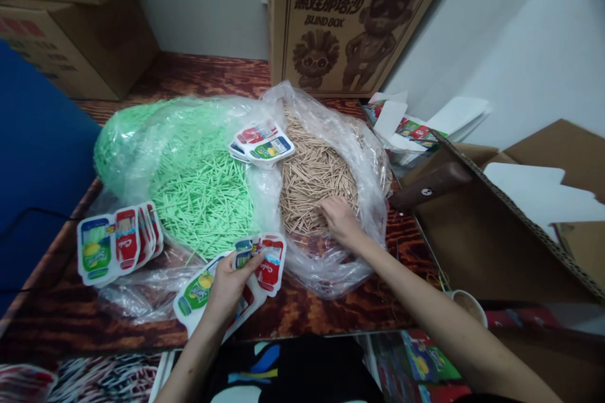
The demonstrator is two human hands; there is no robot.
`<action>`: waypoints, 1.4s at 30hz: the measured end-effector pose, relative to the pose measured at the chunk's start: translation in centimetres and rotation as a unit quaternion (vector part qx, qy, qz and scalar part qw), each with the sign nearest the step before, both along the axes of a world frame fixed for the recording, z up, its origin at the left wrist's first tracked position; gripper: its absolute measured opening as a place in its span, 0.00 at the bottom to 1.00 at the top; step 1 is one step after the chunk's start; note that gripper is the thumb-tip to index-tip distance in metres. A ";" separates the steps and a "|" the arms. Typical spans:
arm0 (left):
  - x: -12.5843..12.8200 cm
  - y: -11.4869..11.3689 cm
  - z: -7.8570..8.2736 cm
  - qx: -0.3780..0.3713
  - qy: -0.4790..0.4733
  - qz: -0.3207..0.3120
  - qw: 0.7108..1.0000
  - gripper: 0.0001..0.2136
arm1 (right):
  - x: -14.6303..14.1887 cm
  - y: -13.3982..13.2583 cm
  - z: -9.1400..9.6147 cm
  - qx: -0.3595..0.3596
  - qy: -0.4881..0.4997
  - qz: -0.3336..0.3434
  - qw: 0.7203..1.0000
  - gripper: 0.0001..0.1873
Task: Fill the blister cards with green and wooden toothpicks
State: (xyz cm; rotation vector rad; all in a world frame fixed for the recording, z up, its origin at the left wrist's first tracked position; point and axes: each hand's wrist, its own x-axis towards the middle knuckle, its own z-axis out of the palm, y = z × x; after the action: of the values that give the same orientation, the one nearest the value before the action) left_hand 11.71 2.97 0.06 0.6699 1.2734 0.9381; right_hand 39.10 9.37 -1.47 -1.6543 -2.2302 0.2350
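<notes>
My left hand (230,285) is closed round a fanned stack of printed plastic blister packs (265,261) at the near edge of the wooden table (331,312). My right hand (339,217) reaches into an open clear bag of tan wooden sticks (312,176), fingers curled down into the pile; what they pinch is hidden. To the left lies a second clear bag full of green sticks (198,182). A few more blister packs (262,143) rest on top between the two bags.
Another stack of blister packs (118,242) lies at the table's left. A printed carton (350,12) stands at the back, an open cardboard box (496,227) at the right, a paper cup (467,305) near my right forearm, and a blue surface (38,157) on the left.
</notes>
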 end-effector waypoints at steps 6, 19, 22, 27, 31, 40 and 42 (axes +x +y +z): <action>0.1 -0.2 -0.3 -0.011 -0.014 -0.008 1.000 0.14 | -1.3 1.1 1.7 -0.060 0.334 -0.114 0.934 0.08; 0.6 -0.4 -0.1 -0.020 -0.030 0.007 0.999 0.15 | -5.5 -6.0 -0.8 -0.091 0.635 -0.191 0.743 0.09; 0.8 -0.4 0.0 -0.015 -0.039 0.012 0.999 0.14 | -6.6 -7.4 -2.0 -0.058 0.552 -0.180 0.812 0.05; 0.8 -0.5 0.1 -0.020 -0.030 0.019 0.999 0.13 | -7.0 -8.1 -3.3 -0.072 0.509 -0.164 0.842 0.06; 0.6 -0.5 0.2 -0.017 -0.021 0.027 0.999 0.13 | -6.9 -8.1 -3.5 -0.077 0.482 -0.141 0.862 0.07; 0.1 -0.4 0.0 -0.010 -0.030 0.051 0.998 0.14 | -5.3 -6.7 -3.0 -0.095 0.439 -0.173 0.877 0.07; 0.0 -0.4 0.0 -0.014 -0.030 0.047 0.998 0.14 | -4.6 -6.0 -2.4 -0.097 0.330 -0.143 0.928 0.08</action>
State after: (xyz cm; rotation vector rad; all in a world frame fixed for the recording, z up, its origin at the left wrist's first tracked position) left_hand 11.70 2.57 0.08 0.5594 1.2723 1.0081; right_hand 34.47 3.36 -3.91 -1.6475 -1.4836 0.8197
